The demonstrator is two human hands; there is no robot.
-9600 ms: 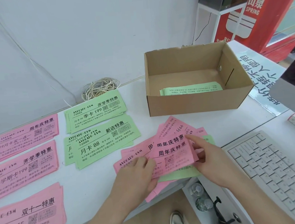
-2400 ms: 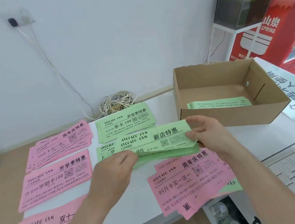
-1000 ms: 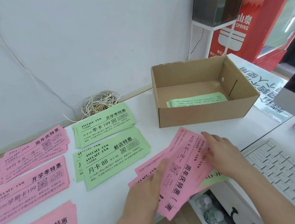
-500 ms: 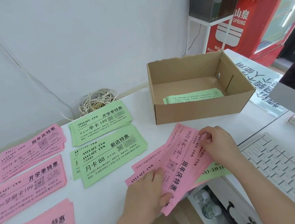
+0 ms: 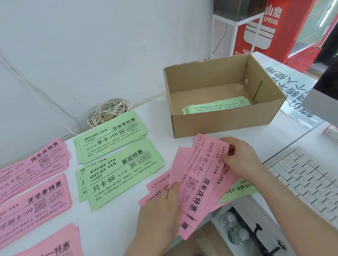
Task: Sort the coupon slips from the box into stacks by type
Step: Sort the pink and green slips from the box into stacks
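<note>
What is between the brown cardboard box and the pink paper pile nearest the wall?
In the head view, a stack of green paper slips printed 199 lies on the white table between the cardboard box and that pink pile.

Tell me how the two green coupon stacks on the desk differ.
The far green stack reads 季卡 199; the near green stack reads 月卡 88. The near green stack's top slip is shifted, baring a second header; the far green stack shows one. Both are green AVOCADO·GYM slips lying flat on the desk.
</note>
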